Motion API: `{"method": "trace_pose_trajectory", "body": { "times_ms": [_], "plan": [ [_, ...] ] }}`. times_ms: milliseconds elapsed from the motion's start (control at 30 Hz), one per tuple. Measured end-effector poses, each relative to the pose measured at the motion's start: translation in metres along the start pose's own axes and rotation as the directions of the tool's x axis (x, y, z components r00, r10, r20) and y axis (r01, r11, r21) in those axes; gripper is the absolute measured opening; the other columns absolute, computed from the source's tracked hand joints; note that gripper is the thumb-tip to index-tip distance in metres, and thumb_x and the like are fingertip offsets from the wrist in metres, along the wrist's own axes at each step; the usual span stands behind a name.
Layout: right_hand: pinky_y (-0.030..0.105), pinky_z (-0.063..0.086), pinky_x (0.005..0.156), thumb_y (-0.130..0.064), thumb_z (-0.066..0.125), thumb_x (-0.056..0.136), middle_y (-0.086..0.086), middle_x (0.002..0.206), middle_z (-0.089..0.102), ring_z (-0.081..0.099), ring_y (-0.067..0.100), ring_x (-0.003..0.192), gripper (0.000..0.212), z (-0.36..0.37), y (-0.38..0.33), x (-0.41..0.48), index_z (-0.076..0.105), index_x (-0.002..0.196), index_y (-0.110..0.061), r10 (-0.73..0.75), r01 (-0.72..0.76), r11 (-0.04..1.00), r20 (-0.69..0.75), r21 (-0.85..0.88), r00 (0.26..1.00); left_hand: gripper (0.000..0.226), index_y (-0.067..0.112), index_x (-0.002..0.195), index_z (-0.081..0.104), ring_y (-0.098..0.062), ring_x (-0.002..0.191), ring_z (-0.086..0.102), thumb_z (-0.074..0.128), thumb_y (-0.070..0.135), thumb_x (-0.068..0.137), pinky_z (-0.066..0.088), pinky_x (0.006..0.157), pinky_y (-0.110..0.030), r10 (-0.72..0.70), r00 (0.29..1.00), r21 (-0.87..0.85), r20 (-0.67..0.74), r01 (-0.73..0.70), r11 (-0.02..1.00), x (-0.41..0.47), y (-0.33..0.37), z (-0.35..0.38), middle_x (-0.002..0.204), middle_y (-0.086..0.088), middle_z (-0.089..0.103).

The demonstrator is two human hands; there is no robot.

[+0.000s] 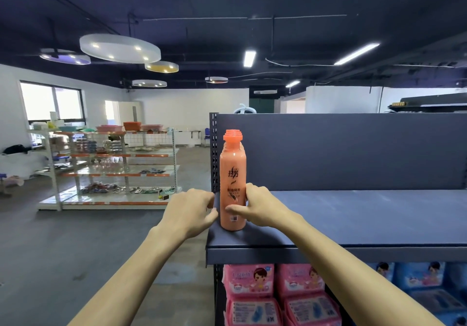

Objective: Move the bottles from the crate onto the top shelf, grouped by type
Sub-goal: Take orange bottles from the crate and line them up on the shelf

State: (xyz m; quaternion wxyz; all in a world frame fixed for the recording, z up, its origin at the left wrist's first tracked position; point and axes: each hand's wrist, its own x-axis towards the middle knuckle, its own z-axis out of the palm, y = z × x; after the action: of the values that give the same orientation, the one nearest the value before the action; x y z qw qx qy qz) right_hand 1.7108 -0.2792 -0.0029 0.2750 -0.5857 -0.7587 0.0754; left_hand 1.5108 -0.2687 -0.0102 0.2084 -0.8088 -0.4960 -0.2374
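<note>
Both forearms are pointing up toward the top shelf. My right hand is gripping the orange bottle, with the thumb across the label and the fingers wrapping behind. My left hand is hovering just off the shelf's left end, fingers curled, and I cannot tell whether they are touching the bottle. The bottle is standing upright at the shelf's front left corner, with what look like more orange caps lining up behind it. I am judging this as squaring the row. I should be keeping the base flat and easing it straight back, label outward, clear of the shelf's front lip. Below the shelf, pink packs are filling the left side and blue packs the right. I am not seeing the crate.
</note>
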Motion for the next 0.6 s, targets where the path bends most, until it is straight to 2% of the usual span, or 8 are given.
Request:
{"method": "trace_pose_trajectory", "body": {
  "times_ms": [100, 267, 400, 500, 600],
  "plan": [
    [0.034, 0.055, 0.085, -0.053, 0.069, 0.087, 0.006, 0.121, 0.064, 0.064, 0.022, 0.103, 0.056, 0.0, 0.0, -0.001, 0.053, 0.124, -0.013, 0.007, -0.008, 1.0, 0.011, 0.024, 1.0, 0.025, 0.023, 0.083, 0.058, -0.023, 0.084, 0.063, 0.049, 0.046, 0.085, 0.046, 0.064, -0.032, -0.016, 1.0, 0.008, 0.012, 0.016, 1.0, -0.004, -0.002, -0.004, 0.087, 0.003, 0.066],
    [0.035, 0.055, 0.086, -0.052, 0.069, 0.087, 0.007, 0.123, 0.063, 0.063, 0.023, 0.104, 0.058, -0.001, -0.003, -0.006, 0.052, 0.125, -0.012, 0.031, -0.032, 0.999, 0.004, 0.034, 0.999, 0.025, 0.023, 0.083, 0.058, -0.024, 0.083, 0.062, 0.048, 0.046, 0.085, 0.045, 0.065, -0.032, -0.014, 0.999, 0.011, 0.033, 0.014, 1.0, -0.009, 0.004, -0.01, 0.086, 0.003, 0.066],
    [0.029, 0.051, 0.077, -0.049, 0.072, 0.086, 0.007, 0.122, 0.063, 0.064, 0.023, 0.103, 0.057, 0.0, -0.005, -0.008, 0.052, 0.123, -0.011, 0.047, -0.047, 0.998, 0.003, 0.035, 0.999, 0.024, 0.025, 0.081, 0.054, -0.024, 0.084, 0.062, 0.048, 0.047, 0.085, 0.042, 0.065, -0.032, 0.002, 0.999, 0.016, 0.047, -0.003, 1.0, -0.014, 0.013, -0.013, 0.087, 0.003, 0.065],
    [0.03, 0.055, 0.076, -0.044, 0.079, 0.08, 0.005, 0.113, 0.069, 0.066, 0.02, 0.094, 0.05, -0.006, -0.004, -0.01, 0.06, 0.115, -0.013, 0.052, -0.053, 0.998, 0.039, 0.021, 0.998, 0.023, 0.026, 0.079, 0.052, -0.023, 0.083, 0.062, 0.048, 0.047, 0.086, 0.039, 0.064, -0.031, 0.008, 0.999, 0.014, 0.048, -0.009, 1.0, -0.015, 0.018, -0.019, 0.086, 0.004, 0.065],
    [0.019, 0.049, 0.061, -0.045, 0.081, 0.078, -0.007, 0.097, 0.067, 0.062, 0.009, 0.079, 0.042, -0.013, 0.002, -0.018, 0.059, 0.101, -0.018, 0.064, -0.065, 0.998, 0.052, 0.026, 0.997, 0.024, 0.024, 0.077, 0.054, -0.022, 0.076, 0.06, 0.049, 0.047, 0.086, 0.035, 0.057, -0.03, 0.016, 0.999, -0.003, 0.048, -0.016, 1.0, -0.016, 0.022, -0.025, 0.082, 0.005, 0.064]
  ]
}}
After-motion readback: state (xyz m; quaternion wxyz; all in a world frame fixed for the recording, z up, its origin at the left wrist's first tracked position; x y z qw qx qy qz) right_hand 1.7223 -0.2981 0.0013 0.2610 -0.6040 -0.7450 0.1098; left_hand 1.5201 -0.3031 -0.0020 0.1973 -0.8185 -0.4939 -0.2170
